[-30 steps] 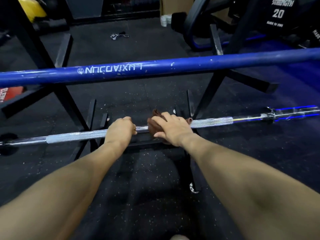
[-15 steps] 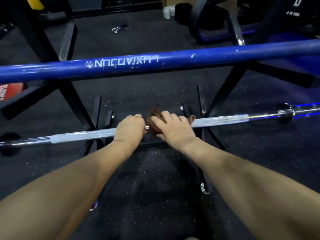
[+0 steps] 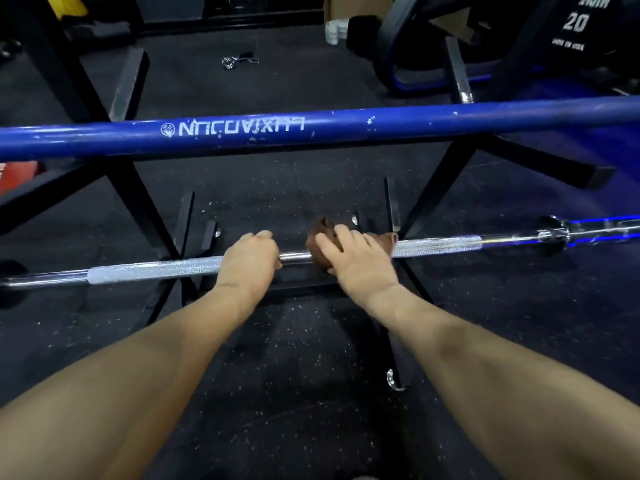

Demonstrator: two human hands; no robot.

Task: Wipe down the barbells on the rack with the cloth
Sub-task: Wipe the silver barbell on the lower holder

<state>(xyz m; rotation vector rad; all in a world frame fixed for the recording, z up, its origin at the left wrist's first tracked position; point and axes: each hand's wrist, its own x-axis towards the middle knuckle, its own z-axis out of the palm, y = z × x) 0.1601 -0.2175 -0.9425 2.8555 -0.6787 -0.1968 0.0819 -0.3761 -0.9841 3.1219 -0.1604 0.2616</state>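
Two hands on the silver barbell (image 3: 149, 271) — left hand (image 3: 250, 258) curled round it, right hand (image 3: 356, 259) apparently clutching the brown cloth (image 3: 320, 237).

White mirrored lettering on blue bar (image 3: 311, 131), "20" on black plate (image 3: 575, 26)

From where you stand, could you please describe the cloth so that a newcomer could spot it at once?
Find the blue bar across the view, then the silver barbell below and nearer. At its middle, the right hand presses a crumpled brown cloth around the shaft, beside the left hand. It is the only soft brown thing among metal.
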